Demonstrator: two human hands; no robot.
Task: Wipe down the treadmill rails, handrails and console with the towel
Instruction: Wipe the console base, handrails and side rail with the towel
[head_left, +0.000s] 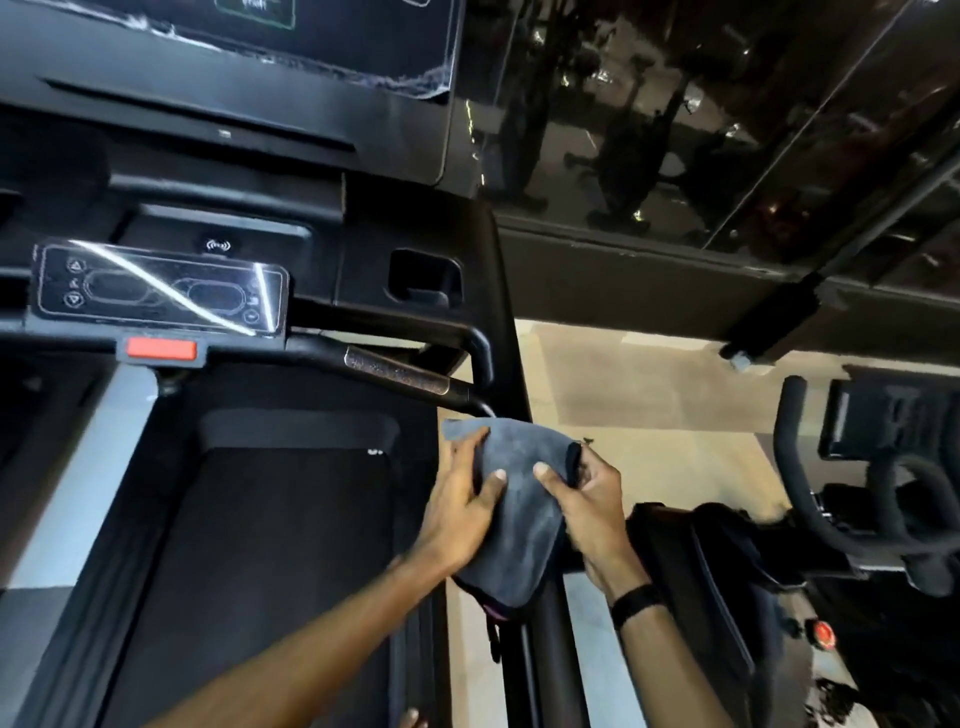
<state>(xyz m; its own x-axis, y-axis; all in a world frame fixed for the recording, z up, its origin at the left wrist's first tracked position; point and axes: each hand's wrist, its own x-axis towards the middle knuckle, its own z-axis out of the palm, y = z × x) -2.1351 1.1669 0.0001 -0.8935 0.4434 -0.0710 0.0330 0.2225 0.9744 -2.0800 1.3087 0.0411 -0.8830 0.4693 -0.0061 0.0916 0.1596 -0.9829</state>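
A grey towel (519, 499) is draped over the treadmill's right handrail, just behind the curved black front bar (400, 371). My left hand (460, 501) grips the towel's left side, thumb on top. My right hand (589, 501) grips its right side, thumb pressing the cloth. The control panel (156, 288) with a red stop button (162, 348) sits to the left. Above it is the console screen (249, 47), with peeling film at its edge. The black running belt (270, 545) lies below.
A cup holder recess (423, 280) is in the console's right side. A dark glass wall (701, 130) stands beyond. At right is another exercise machine (857, 499) with black handlebars, on a pale floor (649, 405). A black band is on my right wrist (636, 603).
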